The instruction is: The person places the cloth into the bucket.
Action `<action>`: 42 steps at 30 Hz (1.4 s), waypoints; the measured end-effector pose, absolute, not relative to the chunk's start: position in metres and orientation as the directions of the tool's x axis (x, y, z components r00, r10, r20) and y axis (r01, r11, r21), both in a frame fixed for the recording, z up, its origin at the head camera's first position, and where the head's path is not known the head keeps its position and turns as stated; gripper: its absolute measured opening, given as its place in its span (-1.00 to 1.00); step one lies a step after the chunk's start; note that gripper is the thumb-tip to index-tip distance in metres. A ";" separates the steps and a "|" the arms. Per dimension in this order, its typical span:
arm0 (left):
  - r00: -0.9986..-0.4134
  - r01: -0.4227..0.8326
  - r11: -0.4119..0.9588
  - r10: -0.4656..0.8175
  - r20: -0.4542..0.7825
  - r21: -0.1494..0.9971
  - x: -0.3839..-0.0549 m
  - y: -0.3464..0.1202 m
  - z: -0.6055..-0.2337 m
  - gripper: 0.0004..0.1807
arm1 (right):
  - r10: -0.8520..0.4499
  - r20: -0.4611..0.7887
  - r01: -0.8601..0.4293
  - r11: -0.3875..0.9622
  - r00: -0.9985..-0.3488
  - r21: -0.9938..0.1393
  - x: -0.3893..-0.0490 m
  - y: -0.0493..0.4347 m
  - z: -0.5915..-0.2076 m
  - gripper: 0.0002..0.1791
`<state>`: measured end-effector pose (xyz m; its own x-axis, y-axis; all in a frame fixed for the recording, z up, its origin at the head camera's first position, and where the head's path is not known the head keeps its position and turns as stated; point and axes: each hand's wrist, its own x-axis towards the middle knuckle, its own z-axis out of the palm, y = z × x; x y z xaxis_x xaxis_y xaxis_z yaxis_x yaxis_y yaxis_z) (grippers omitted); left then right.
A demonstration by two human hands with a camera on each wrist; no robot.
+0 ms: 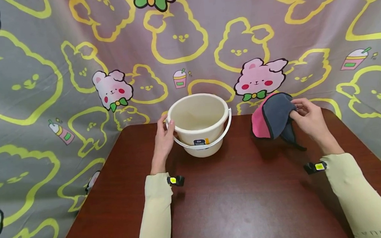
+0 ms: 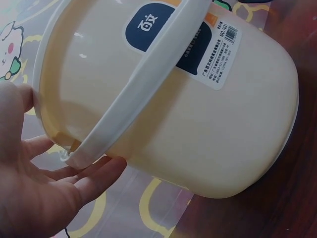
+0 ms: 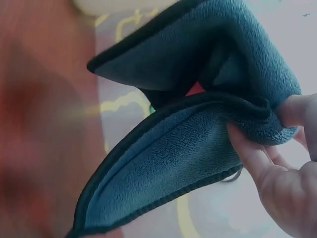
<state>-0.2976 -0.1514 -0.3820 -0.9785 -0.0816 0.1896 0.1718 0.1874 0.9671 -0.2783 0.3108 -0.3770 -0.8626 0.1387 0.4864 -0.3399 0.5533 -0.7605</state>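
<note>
On the round cream plastic bucket (image 1: pixel 200 127), the left grip (image 1: pixel 164 140) clasps the rim, best kept steady. The right grip (image 1: pixel 311 121) pinches grey-and-pink fleecy cloth (image 1: pixel 276 116).

Head: high, forward-down. Wrists, close: left shares round cream plastic bucket (image 1: pixel 199 134) (12 o'clock); right, folded grey-pink cloth (image 1: pixel 273 117) (1 o'clock).
</note>
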 end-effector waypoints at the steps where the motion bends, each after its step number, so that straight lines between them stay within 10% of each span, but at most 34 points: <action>1: -0.979 0.172 0.189 -0.080 0.190 0.967 -0.298 -0.151 -0.381 -0.41 | 0.154 0.495 -0.348 0.538 -0.855 -0.768 -0.280 0.308 -0.374 -0.66; 20: -0.974 0.187 0.202 -0.091 0.209 0.961 -0.297 -0.152 -0.382 -0.41 | 0.257 0.680 -0.718 -0.089 -0.686 -0.691 -0.287 0.248 -0.308 -0.83; 42: -0.969 0.199 0.202 -0.106 0.223 0.959 -0.298 -0.149 -0.384 -0.44 | 0.258 0.737 -0.768 -0.033 -0.624 -0.639 -0.304 0.145 -0.275 -0.86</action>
